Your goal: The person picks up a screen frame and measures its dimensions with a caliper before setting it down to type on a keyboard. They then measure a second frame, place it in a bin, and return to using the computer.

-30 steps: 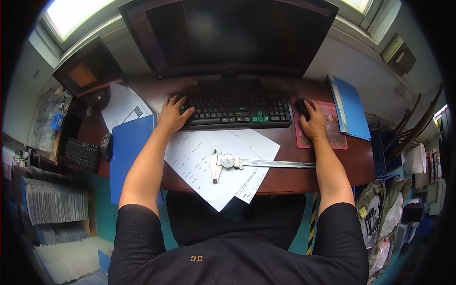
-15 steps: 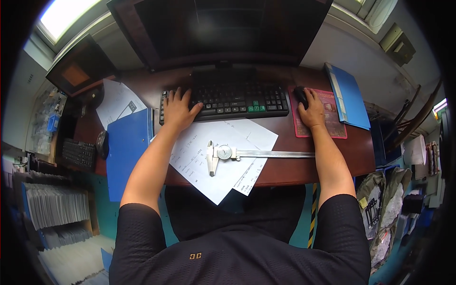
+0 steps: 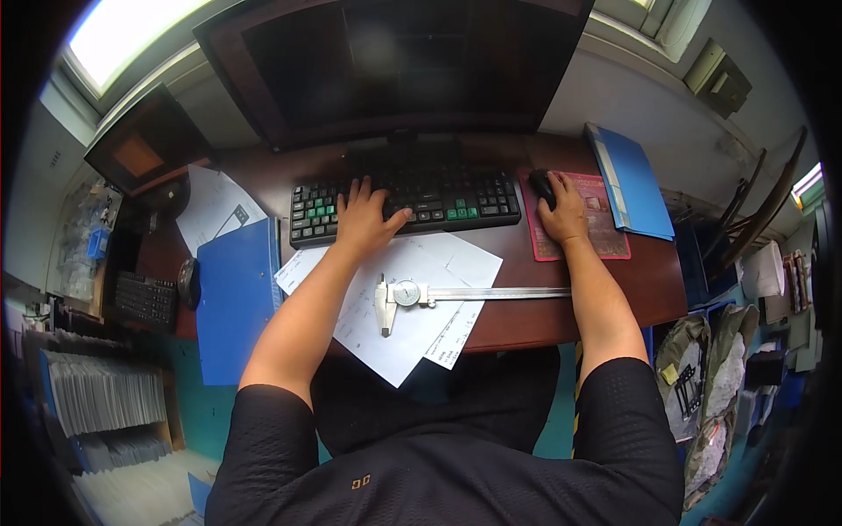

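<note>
My left hand (image 3: 365, 219) rests on the middle-left of a black keyboard (image 3: 443, 215) that has some green keys. Its fingers are spread over the keys and it grips nothing. A black computer mouse (image 3: 542, 188) sits under the fingers of my right hand (image 3: 566, 216), which curves around it on a red patterned mouse pad (image 3: 596, 230). Between my forearms a silver dial caliper (image 3: 405, 293) lies across white sheets of paper (image 3: 386, 355) with handwriting, its beam pointing right and its far end passing behind my right forearm.
A large dark monitor (image 3: 421, 66) stands behind the keyboard. Blue folders (image 3: 237, 298) lie left of my arm and beyond the mouse pad (image 3: 636, 184). Farther left are a smaller screen (image 3: 145, 145), a second mouse (image 3: 188, 282) and keyboard (image 3: 145, 296). Filled shelves (image 3: 105, 394) stand lower left.
My left hand has slid right along the keyboard, from its left end toward the middle keys. My right hand stays on the mouse. The whole view has shifted slightly.
</note>
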A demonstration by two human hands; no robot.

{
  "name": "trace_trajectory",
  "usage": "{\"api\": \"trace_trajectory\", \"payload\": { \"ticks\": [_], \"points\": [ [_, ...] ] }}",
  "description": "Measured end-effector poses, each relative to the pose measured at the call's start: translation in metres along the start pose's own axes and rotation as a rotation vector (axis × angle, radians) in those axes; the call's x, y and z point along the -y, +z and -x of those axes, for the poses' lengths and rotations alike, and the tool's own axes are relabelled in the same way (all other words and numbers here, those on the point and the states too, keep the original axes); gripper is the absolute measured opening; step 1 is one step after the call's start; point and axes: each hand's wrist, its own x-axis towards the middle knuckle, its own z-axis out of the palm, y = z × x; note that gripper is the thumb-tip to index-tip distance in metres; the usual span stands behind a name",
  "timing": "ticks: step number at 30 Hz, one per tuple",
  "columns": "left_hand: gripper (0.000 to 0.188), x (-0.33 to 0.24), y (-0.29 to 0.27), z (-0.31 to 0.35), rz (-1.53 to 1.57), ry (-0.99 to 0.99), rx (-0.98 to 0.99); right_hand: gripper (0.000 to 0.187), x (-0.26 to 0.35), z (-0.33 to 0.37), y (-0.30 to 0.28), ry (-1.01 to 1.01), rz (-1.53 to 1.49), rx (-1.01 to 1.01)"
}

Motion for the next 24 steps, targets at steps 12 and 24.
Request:
{"api": "trace_trajectory", "payload": {
  "ticks": [12,24],
  "points": [
    [0.059,0.113,-0.017,0.029,-0.140,-0.004,-0.351,0.053,0.003,-0.001,-0.003,0.040,0.011,-0.020],
    [0.061,0.122,-0.007,0.024,0.043,-0.059,-0.340,0.053,0.001,0.002,-0.005,0.077,0.008,-0.028]
  ]
}}
